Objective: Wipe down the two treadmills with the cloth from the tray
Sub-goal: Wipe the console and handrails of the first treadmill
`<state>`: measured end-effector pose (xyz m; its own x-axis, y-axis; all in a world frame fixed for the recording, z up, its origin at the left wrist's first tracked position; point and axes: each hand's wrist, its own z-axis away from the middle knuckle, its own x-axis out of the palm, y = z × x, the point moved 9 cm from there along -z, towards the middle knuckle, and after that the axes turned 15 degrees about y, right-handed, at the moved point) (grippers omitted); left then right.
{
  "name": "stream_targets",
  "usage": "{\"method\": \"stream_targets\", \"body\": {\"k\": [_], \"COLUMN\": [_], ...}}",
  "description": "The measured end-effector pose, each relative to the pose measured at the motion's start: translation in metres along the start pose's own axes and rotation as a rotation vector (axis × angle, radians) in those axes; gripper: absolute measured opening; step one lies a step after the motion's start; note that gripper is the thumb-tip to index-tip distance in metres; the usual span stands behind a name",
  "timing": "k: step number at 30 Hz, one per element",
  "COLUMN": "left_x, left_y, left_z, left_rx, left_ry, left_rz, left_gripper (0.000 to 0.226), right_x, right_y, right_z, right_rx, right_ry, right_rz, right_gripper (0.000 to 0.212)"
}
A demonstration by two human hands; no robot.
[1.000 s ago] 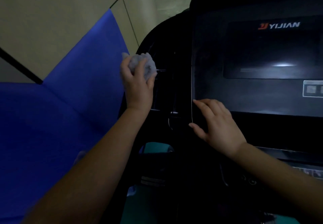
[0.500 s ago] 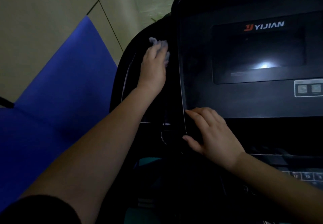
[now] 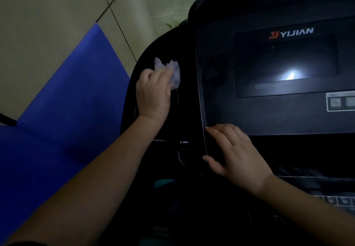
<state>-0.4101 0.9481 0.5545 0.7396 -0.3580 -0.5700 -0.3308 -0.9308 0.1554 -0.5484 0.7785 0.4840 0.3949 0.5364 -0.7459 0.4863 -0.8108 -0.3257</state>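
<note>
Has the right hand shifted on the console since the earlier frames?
No. The right hand stays planted on the console's lower-left corner, fingers on the face, thumb beside the silver edge, as before.

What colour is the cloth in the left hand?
Pale greyish white, crumpled cloth in the left hand; head view.

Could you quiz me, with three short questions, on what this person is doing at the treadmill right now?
1. True or false: the cloth is bunched in the left hand.
2. Where does the right hand rest? A) on the blue mat B) on the lower left corner of the console C) on the cloth
3. Fill in: the brand above the dark screen reads ____.

Key: 1 true; 2 B; 3 YIJIAN
</note>
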Motion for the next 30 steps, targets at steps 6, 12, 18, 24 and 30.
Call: {"method": "stream_targets", "body": {"k": [6, 12, 18, 24, 30], "left_x": [0.022, -0.009, 0.011, 0.034, 0.001], "left_y": [0.026, 0.025, -0.002, 0.025, -0.024], "left_z": [-0.001, -0.012, -0.069, -0.086, -0.065], "left_rx": [0.049, 0.161, -0.132, 0.110, -0.132], "left_ry": [-0.082, -0.032, 0.081, -0.027, 0.000], "left_rz": [0.086, 0.173, 0.019, 0.103, 0.011], "left_gripper": [0.043, 0.036, 0.050, 0.052, 0.048], "right_x": [0.000, -0.001, 0.001, 0.000, 0.001], "right_y": [0.000, -0.001, 0.001, 0.000, 0.002], "right_z": [0.000, 0.000, 0.000, 0.000, 0.001], "right_rx": [-0.005, -0.004, 0.012, 0.010, 0.005], "right_ry": [0.007, 0.021, -0.006, -0.003, -0.008], "right_rz": [-0.002, -0.010, -0.015, -0.013, -0.005], "right_gripper": [0.065, 0.064, 0.066, 0.065, 0.065]}}
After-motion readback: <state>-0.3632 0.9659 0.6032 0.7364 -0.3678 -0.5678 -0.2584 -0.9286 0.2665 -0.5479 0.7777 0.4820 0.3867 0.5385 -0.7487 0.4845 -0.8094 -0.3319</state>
